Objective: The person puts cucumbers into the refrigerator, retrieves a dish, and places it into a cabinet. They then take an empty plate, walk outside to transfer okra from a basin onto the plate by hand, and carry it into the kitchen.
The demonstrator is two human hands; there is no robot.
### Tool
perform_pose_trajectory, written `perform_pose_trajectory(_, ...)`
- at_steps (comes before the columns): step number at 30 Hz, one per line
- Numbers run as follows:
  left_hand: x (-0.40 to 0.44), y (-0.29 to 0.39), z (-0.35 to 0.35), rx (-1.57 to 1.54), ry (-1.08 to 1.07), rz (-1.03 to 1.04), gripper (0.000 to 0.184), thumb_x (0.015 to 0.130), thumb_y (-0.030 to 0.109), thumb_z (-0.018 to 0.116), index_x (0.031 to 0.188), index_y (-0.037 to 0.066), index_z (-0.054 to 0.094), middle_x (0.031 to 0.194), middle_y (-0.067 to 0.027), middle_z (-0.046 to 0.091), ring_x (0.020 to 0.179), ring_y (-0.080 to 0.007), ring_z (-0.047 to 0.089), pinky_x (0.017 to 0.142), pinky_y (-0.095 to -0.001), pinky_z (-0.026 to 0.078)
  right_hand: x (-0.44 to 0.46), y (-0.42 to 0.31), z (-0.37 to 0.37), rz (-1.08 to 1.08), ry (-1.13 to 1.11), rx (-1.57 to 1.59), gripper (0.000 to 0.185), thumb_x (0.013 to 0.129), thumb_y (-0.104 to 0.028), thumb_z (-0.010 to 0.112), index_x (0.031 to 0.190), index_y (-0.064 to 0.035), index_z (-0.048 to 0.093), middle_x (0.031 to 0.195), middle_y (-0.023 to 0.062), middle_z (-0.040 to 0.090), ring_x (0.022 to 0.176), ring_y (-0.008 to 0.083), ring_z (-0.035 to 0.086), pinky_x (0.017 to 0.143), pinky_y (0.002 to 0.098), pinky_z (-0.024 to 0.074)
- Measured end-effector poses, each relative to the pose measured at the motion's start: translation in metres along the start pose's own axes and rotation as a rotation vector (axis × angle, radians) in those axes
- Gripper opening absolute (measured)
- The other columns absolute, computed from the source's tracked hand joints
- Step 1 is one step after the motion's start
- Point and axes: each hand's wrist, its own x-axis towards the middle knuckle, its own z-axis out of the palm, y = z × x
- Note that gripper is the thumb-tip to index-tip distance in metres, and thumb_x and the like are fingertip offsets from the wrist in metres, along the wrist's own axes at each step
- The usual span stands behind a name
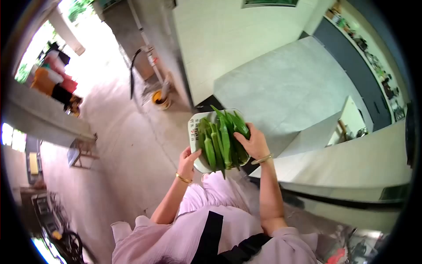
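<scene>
A white rectangular plate point(193, 143) with rounded corners and dark characters on its left side is held level in front of my body. Several green okra pods point(224, 138) lie lengthwise across it, some tips reaching past the rim. My left hand point(188, 162) grips the plate's lower left edge, its thumb over the rim. My right hand point(255, 143) holds the right edge, with fingers resting against the okra. The undersides of both hands are hidden by the plate.
A doorway leads to a grey tiled floor point(285, 79) on the right, past a dark threshold point(205, 104). A yellow bucket point(161, 100) stands by the wall pipe. On the left are a wooden stool point(83, 152) and hanging clothes point(55, 79). A counter point(378, 66) lines the far right.
</scene>
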Motion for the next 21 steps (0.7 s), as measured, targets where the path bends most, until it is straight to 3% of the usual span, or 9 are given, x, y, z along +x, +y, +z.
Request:
perform_pose_trajectory(2, -0.003, 0.007, 0.014, -0.036, -0.044, -0.036, 0.024, 0.074, 0.005, 0.058, 0.097, -0.002, 0.054, 0.088, -0.0041, 0.059, 0.078, -0.0112, 0.054, 0.069, -0.0238, 0.043, -0.010, 0.000, -0.008, 0.045, 0.072, -0.014, 0.043, 0.075, -0.029, 0.060, 0.100, 0.0042, 0.049, 0.085, 0.0218, 0.058, 0.080, 0.0328, 0.057, 0.070, 0.0349, 0.0440)
perform_pose_trajectory(12, 0.174, 0.041, 0.160, 0.164, -0.177, -0.185, 0.028, 0.075, 0.006, 0.058, 0.102, -0.001, 0.051, 0.089, -0.0046, 0.058, 0.077, -0.0130, 0.055, 0.069, -0.0257, 0.044, 0.137, 0.068, -0.104, 0.359, 0.243, 0.104, 0.043, 0.077, -0.030, 0.058, 0.103, 0.0026, 0.050, 0.080, 0.0190, 0.060, 0.074, 0.0278, 0.059, 0.066, 0.0325, 0.0444)
perform_pose_trajectory(14, 0.209, 0.047, 0.192, 0.236, -0.216, -0.227, 0.031, 0.074, 0.009, 0.061, 0.101, -0.002, 0.053, 0.090, -0.0049, 0.058, 0.077, -0.0116, 0.054, 0.069, -0.0255, 0.043, 0.167, 0.098, -0.118, 0.423, 0.253, -0.076, 0.046, 0.077, -0.032, 0.056, 0.107, 0.0019, 0.048, 0.078, 0.0193, 0.060, 0.070, 0.0278, 0.059, 0.066, 0.0347, 0.0447)
perform_pose_trajectory(15, 0.230, 0.047, 0.207, 0.236, -0.272, -0.271, 0.033, 0.073, 0.010, 0.062, 0.102, -0.002, 0.052, 0.090, -0.0060, 0.058, 0.078, -0.0124, 0.054, 0.069, -0.0266, 0.043, 0.184, 0.083, -0.137, 0.575, 0.204, -0.001, 0.050, 0.077, -0.039, 0.057, 0.103, 0.0035, 0.049, 0.081, 0.0216, 0.058, 0.075, 0.0244, 0.057, 0.064, 0.0340, 0.0446)
perform_pose_trajectory(17, 0.266, 0.048, 0.242, 0.286, -0.257, -0.320, 0.032, 0.074, 0.007, 0.060, 0.103, -0.003, 0.051, 0.094, -0.0082, 0.056, 0.083, -0.0153, 0.053, 0.071, -0.0277, 0.043, 0.214, 0.099, -0.159, 0.617, 0.196, -0.034, 0.053, 0.075, -0.043, 0.058, 0.105, 0.0004, 0.049, 0.085, 0.0228, 0.058, 0.080, 0.0297, 0.059, 0.066, 0.0362, 0.0457)
perform_pose_trajectory(19, 0.302, 0.057, 0.283, 0.244, -0.377, -0.364, 0.032, 0.075, 0.003, 0.055, 0.106, -0.004, 0.050, 0.096, -0.0094, 0.056, 0.084, -0.0179, 0.054, 0.073, -0.0290, 0.044, 0.241, 0.124, -0.173, 0.594, 0.328, 0.055, 0.053, 0.075, -0.041, 0.058, 0.106, 0.0000, 0.048, 0.085, 0.0232, 0.058, 0.079, 0.0325, 0.058, 0.066, 0.0388, 0.0450)
perform_pose_trajectory(21, 0.322, 0.075, 0.330, 0.210, -0.399, -0.429, 0.031, 0.075, 0.000, 0.052, 0.105, -0.005, 0.049, 0.095, -0.0108, 0.056, 0.082, -0.0199, 0.055, 0.073, -0.0299, 0.044, 0.267, 0.131, -0.204, 0.571, 0.304, -0.126, 0.050, 0.075, -0.039, 0.058, 0.104, 0.0009, 0.048, 0.085, 0.0239, 0.057, 0.078, 0.0359, 0.056, 0.068, 0.0397, 0.0442)
